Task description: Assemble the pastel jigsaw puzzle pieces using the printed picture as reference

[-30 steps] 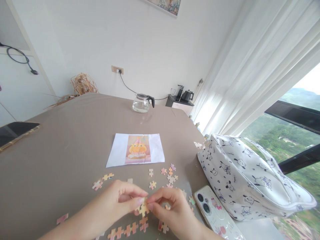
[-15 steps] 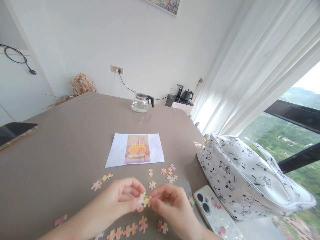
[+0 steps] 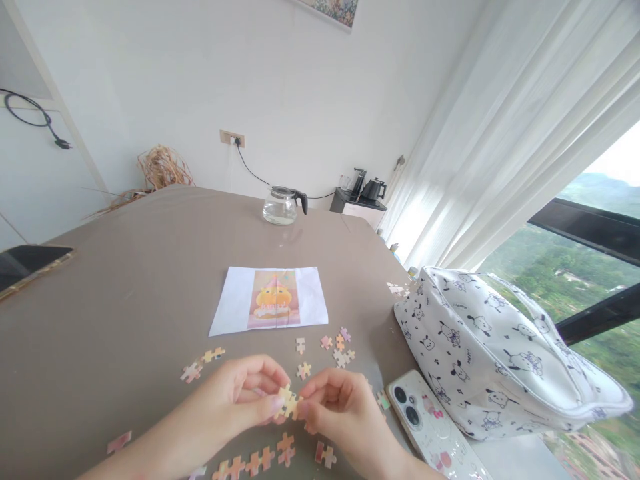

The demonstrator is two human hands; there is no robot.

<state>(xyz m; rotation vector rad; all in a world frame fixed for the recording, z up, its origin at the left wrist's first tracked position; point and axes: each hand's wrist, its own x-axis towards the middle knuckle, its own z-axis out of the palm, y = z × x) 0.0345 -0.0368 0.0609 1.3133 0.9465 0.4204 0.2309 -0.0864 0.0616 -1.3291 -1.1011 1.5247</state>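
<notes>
Between my two hands, just above the table, are pale yellow jigsaw puzzle pieces [image 3: 288,402] that look joined. My left hand [image 3: 253,393] pinches them from the left with thumb and fingers. From the right, my right hand [image 3: 337,400] grips their other edge. Close in front of my wrists lies a row of orange-pink puzzle pieces [image 3: 254,461]. Beyond my fingers, loose pieces [image 3: 343,358] are scattered, with a small joined strip [image 3: 202,363] to the left. Farther off, a white sheet [image 3: 229,303] bears a printed picture of a yellow figure on a cake.
A white patterned bag [image 3: 480,347] and a phone in a decorated case [image 3: 425,420] lie at the right. A glass pot [image 3: 280,207] stands toward the back. At the left edge is a dark-screened device [image 3: 30,261]. More pieces [image 3: 395,289] lie beside the bag.
Almost nothing has moved. Both hands keep their grip on the yellow puzzle pieces, and the view has shifted very slightly.
</notes>
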